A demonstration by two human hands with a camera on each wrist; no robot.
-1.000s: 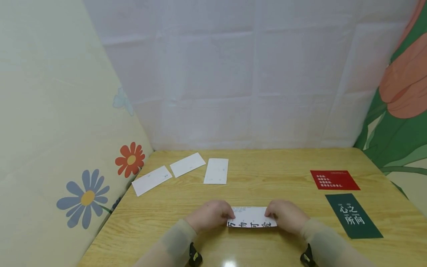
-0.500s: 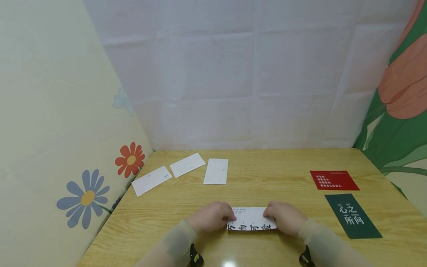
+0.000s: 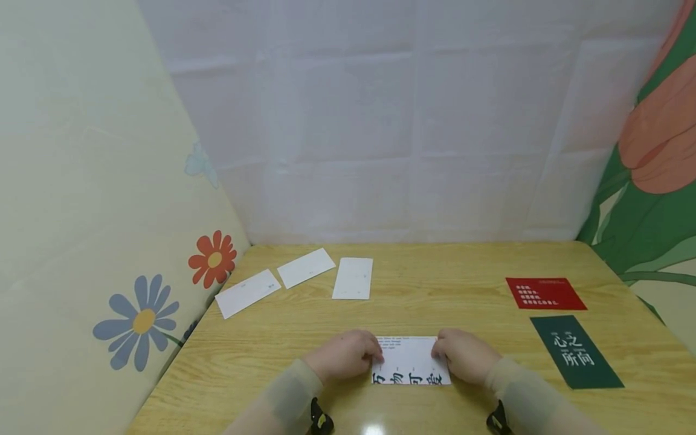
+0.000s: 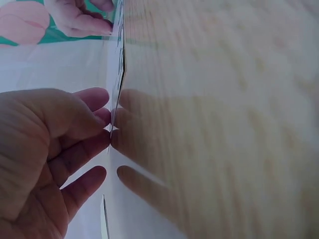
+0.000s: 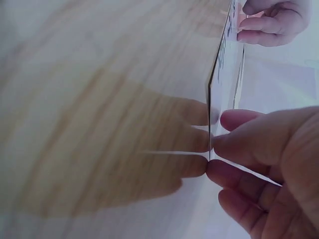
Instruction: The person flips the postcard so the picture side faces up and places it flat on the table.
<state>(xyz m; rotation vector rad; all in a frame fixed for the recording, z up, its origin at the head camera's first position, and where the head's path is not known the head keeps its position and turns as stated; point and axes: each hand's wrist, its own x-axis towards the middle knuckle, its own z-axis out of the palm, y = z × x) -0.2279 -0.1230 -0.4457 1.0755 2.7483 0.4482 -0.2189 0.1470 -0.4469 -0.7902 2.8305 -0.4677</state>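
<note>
Wooden tabletop (image 3: 435, 284); white card (image 3: 410, 359), dark-lettered.

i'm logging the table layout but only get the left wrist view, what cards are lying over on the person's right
Observer: A red card and a green card lie there apart from each other, the red one farther from the person.

Operator: ok and the held card in the left hand and right hand is edge-on for me, where's the big writing on it

Observer: Along the edge nearest the person: the head view shows a row of four large dark characters there.
</note>
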